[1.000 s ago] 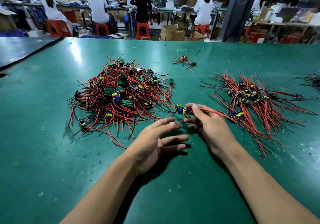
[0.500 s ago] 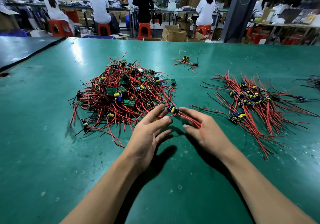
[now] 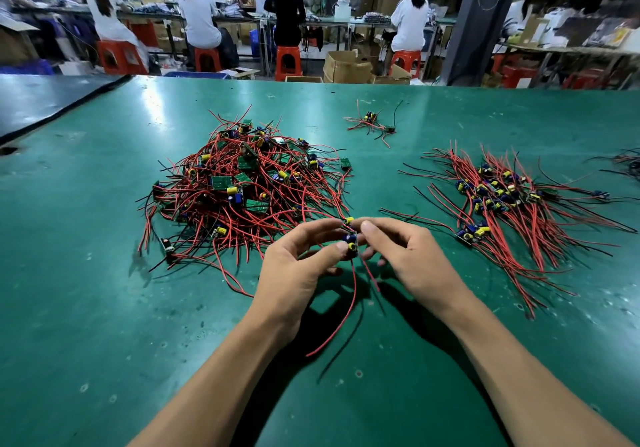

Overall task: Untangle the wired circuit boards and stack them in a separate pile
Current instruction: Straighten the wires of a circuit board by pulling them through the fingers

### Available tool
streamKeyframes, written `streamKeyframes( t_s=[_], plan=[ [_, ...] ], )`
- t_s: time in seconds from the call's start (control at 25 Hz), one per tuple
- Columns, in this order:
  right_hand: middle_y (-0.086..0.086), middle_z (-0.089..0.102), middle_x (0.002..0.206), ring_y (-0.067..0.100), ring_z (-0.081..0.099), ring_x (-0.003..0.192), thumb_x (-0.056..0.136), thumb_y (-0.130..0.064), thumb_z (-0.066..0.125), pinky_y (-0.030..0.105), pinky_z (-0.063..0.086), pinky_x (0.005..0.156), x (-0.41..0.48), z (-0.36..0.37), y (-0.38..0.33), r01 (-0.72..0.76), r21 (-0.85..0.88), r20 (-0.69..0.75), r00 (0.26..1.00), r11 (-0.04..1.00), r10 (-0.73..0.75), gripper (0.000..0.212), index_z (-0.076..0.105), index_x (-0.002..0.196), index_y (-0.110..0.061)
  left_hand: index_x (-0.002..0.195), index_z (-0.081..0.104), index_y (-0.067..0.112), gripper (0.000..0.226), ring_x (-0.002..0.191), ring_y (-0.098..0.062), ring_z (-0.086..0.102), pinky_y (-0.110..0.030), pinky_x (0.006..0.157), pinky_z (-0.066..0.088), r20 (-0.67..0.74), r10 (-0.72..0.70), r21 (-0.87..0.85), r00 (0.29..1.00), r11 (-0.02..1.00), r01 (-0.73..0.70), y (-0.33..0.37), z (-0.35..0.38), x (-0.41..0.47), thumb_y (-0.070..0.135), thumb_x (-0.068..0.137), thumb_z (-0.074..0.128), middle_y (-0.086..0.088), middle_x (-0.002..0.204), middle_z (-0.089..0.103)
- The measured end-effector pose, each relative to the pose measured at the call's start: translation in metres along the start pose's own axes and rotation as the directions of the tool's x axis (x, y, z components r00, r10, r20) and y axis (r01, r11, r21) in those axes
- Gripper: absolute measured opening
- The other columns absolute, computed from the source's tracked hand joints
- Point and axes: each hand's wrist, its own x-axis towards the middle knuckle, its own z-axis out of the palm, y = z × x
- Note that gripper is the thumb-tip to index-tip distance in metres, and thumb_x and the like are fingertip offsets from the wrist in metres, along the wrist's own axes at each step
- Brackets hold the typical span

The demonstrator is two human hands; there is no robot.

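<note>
A tangled heap of small green circuit boards with red and black wires (image 3: 247, 188) lies on the green table (image 3: 104, 308) at centre left. A sorted pile of boards with their wires fanned out (image 3: 498, 197) lies at the right. Between the two piles, both my hands hold one small circuit board (image 3: 350, 238) with blue and yellow capacitors, lifted off the table. My left hand (image 3: 298, 266) pinches it between thumb and fingers; my right hand (image 3: 405, 256) pinches it from the other side. Its red and black wires hang down toward me.
A small separate clump of boards and wires (image 3: 372, 122) lies farther back on the table. More wires (image 3: 627, 162) show at the far right edge. A dark mat (image 3: 41, 103) adjoins at left. Several seated workers, orange stools and cardboard boxes stand beyond the table.
Both hands rose from the table edge of the heap and came together, lifting one wired board clear; its wires now dangle below my fingers.
</note>
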Motion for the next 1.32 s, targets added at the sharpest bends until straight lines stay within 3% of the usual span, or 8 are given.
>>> streamKeyframes(
  t_s=[0.16, 0.36, 0.48, 0.6, 0.72, 0.84, 1.0, 1.32],
  plan=[
    [-0.011, 0.069, 0.071, -0.003, 0.055, 0.06, 0.091, -0.024, 0.067, 0.01, 0.042, 0.056, -0.003, 0.005, 0.002, -0.077, 0.084, 0.125, 0.99, 0.993, 0.067, 0.011, 0.074, 0.097, -0.018, 0.089, 0.075, 0.015, 0.012, 0.07, -0.03, 0.067, -0.054, 0.072, 0.054, 0.031, 0.111, 0.28, 0.993, 0.953, -0.116, -0.003, 0.002, -0.007, 0.006, 0.081, 0.076, -0.019, 0.077, 0.073],
    [0.011, 0.072, 0.082, 0.016, 0.067, 0.063, 0.09, -0.011, 0.069, 0.022, 0.055, 0.058, -0.003, 0.003, 0.002, -0.215, 0.383, 0.035, 0.975, 0.899, 0.219, 0.01, 0.071, 0.098, -0.007, 0.08, 0.069, 0.015, 0.015, 0.075, -0.019, 0.071, -0.031, 0.073, 0.057, -0.035, 0.329, 0.435, 0.944, 0.855, -0.282, -0.001, 0.008, -0.009, 0.002, 0.078, 0.077, 0.0, 0.079, 0.074],
    [0.009, 0.073, 0.08, 0.023, 0.072, 0.066, 0.093, -0.007, 0.065, 0.026, 0.059, 0.059, 0.001, -0.002, -0.001, -0.201, 0.466, -0.092, 0.958, 0.862, 0.273, 0.004, 0.064, 0.096, -0.007, 0.081, 0.054, 0.015, 0.025, 0.076, -0.015, 0.067, -0.023, 0.069, 0.052, 0.01, 0.177, 0.255, 0.984, 0.951, -0.173, 0.002, 0.004, -0.007, -0.006, 0.078, 0.067, -0.004, 0.084, 0.075],
    [0.013, 0.075, 0.092, 0.023, 0.073, 0.072, 0.09, -0.014, 0.07, 0.029, 0.058, 0.057, 0.0, -0.004, -0.003, -0.225, 0.424, -0.05, 0.961, 0.877, 0.271, 0.007, 0.063, 0.093, -0.015, 0.088, 0.046, 0.014, 0.027, 0.075, -0.016, 0.064, -0.031, 0.069, 0.048, 0.003, -0.005, 0.09, 1.0, 0.996, 0.005, 0.0, 0.003, -0.003, -0.006, 0.081, 0.063, -0.009, 0.087, 0.075],
    [0.014, 0.076, 0.095, 0.018, 0.072, 0.074, 0.079, -0.022, 0.077, 0.026, 0.055, 0.056, -0.005, -0.003, -0.004, -0.229, 0.395, 0.092, 0.973, 0.89, 0.209, 0.016, 0.066, 0.089, -0.019, 0.096, 0.057, 0.01, 0.011, 0.068, -0.015, 0.063, -0.026, 0.059, 0.05, -0.095, -0.044, 0.057, 0.995, 0.997, 0.049, -0.001, 0.001, 0.002, 0.006, 0.09, 0.065, -0.007, 0.087, 0.064],
    [0.005, 0.075, 0.087, 0.01, 0.066, 0.07, 0.077, -0.026, 0.078, 0.022, 0.051, 0.058, -0.007, 0.001, -0.004, -0.194, 0.334, 0.203, 0.97, 0.923, 0.13, 0.014, 0.069, 0.087, -0.023, 0.101, 0.063, 0.006, 0.03, 0.061, -0.014, 0.061, -0.021, 0.054, 0.052, 0.019, -0.124, 0.032, 0.992, 0.992, 0.124, -0.001, -0.001, 0.003, 0.028, 0.082, 0.071, -0.007, 0.086, 0.067],
    [0.01, 0.077, 0.095, 0.015, 0.065, 0.074, 0.077, -0.028, 0.076, 0.031, 0.053, 0.068, -0.005, 0.001, -0.004, -0.134, 0.297, 0.11, 0.988, 0.945, 0.106, 0.024, 0.064, 0.091, -0.013, 0.114, 0.063, 0.009, 0.048, 0.068, -0.019, 0.066, -0.026, 0.06, 0.054, 0.208, -0.148, 0.087, 0.967, 0.987, 0.132, -0.002, -0.004, 0.0, 0.019, 0.07, 0.08, -0.013, 0.083, 0.072],
    [0.012, 0.062, 0.063, 0.015, 0.057, 0.045, 0.074, -0.025, 0.076, 0.023, 0.05, 0.048, -0.003, -0.001, -0.009, -0.189, 0.528, 0.016, 0.977, 0.828, 0.213, 0.019, 0.069, 0.08, -0.008, 0.111, 0.066, 0.01, 0.042, 0.074, -0.02, 0.066, -0.026, 0.062, 0.055, 0.23, -0.151, 0.052, 0.961, 0.988, 0.142, -0.001, -0.002, 0.001, 0.005, 0.072, 0.082, -0.007, 0.084, 0.072]
  ],
)
